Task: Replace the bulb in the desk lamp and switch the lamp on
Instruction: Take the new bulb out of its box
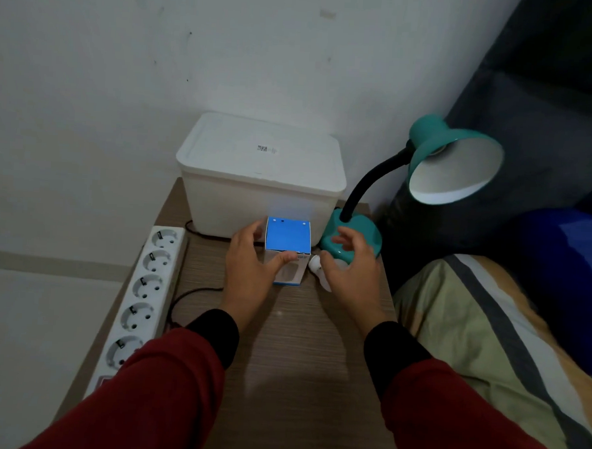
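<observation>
A: What are the fingers doing?

B: The left hand (251,266) has its fingers (249,232) curled over the far side of the bulb box (287,248) and its thumb on the near face, gripping it; the box stands upright on the worktop (288,344), blue top up.

A: And the other?

B: The right hand (350,271) hovers with fingers (347,239) loosely spread, holding nothing; a white bulb (316,265) lies under it, just beside the box.

A: The lamp?

B: The desk lamp (438,163) stands at the worktop's far right corner; teal base behind the right hand, shade tilted, unlit; whether a bulb sits inside I cannot tell.

A: Around them?

B: A white lidded bin (259,174) behind the box; a power strip (143,292) along the left edge; a bed (480,337) on the right.
</observation>
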`<state>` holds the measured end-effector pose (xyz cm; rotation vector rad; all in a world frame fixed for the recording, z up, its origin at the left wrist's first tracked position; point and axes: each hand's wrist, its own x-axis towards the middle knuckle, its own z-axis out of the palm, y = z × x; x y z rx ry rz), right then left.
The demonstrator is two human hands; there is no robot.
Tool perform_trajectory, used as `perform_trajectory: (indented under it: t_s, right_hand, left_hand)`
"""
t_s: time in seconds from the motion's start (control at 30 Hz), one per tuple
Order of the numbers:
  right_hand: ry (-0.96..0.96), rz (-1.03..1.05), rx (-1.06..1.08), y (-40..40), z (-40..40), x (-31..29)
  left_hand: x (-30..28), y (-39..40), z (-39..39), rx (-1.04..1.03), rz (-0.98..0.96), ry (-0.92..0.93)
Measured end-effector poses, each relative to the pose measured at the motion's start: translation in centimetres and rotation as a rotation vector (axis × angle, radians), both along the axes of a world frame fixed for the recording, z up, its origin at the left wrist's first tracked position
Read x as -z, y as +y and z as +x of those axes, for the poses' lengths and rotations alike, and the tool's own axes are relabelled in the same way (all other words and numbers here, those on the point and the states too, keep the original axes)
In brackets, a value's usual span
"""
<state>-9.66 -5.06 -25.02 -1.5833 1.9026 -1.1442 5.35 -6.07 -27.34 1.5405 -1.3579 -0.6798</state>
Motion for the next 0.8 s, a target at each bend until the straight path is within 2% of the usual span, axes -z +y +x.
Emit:
perform_trajectory:
  t_s: [0.13,0.53,0.8]
  right_hand:
    - [-0.082,0.037,-0.123,0.6,1.6,-0.7]
    - [-0.216,0.02,-0.132,0.6,2.4,-0.9]
    - [-0.257,-0.017,-0.148,-0.5,2.2,-2.4]
  left_hand:
    - [0.3,0.2,-0.2,-0.006,0.029,0.043]
    - [0.0,0.1,-1.0,-0.018,0.025,0.168]
    - [-0.5,0.6,-0.6,0.002,0.018,0.116]
